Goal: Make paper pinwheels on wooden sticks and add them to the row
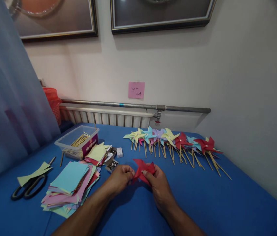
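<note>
From the head view, the left hand (pixel 120 178) and right hand (pixel 159 186) meet over the blue table (pixel 227 203), both pinched on a red folded paper (pixel 143 170) held between their fingertips, apparently just above the cloth. A stack of coloured paper squares (pixel 69 188) lies left; finished pinwheels (pixel 175 141) lie beyond.
</note>
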`<state>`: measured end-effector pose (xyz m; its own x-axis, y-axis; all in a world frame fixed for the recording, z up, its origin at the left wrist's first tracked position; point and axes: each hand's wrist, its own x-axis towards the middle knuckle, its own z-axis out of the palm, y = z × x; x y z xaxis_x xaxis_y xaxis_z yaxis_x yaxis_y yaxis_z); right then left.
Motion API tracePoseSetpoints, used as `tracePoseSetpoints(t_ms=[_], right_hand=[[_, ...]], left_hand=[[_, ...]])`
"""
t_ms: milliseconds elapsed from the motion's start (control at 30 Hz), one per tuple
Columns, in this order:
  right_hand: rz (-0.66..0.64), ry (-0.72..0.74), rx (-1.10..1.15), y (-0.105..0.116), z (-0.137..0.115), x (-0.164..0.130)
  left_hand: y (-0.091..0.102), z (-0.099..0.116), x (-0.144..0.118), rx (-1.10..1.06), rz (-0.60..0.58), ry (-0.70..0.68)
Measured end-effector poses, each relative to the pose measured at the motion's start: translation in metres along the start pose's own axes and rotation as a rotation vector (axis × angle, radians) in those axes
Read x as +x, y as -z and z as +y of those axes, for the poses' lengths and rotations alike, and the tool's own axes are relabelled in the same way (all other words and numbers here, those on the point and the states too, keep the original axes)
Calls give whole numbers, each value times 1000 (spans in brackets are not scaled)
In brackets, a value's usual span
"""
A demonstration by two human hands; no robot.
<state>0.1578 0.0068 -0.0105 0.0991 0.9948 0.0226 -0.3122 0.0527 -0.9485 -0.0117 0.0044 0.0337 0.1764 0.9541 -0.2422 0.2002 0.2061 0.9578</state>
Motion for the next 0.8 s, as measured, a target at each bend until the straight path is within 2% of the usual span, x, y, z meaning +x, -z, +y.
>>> tracePoseSetpoints(t_ms=[300, 800], right_hand=[[-17, -7, 5, 0, -1, -1], [-3, -19, 13, -3, -5, -3]], left_hand=[[-2, 0, 0, 5, 38, -14], [-2, 1, -1, -18, 28, 20]])
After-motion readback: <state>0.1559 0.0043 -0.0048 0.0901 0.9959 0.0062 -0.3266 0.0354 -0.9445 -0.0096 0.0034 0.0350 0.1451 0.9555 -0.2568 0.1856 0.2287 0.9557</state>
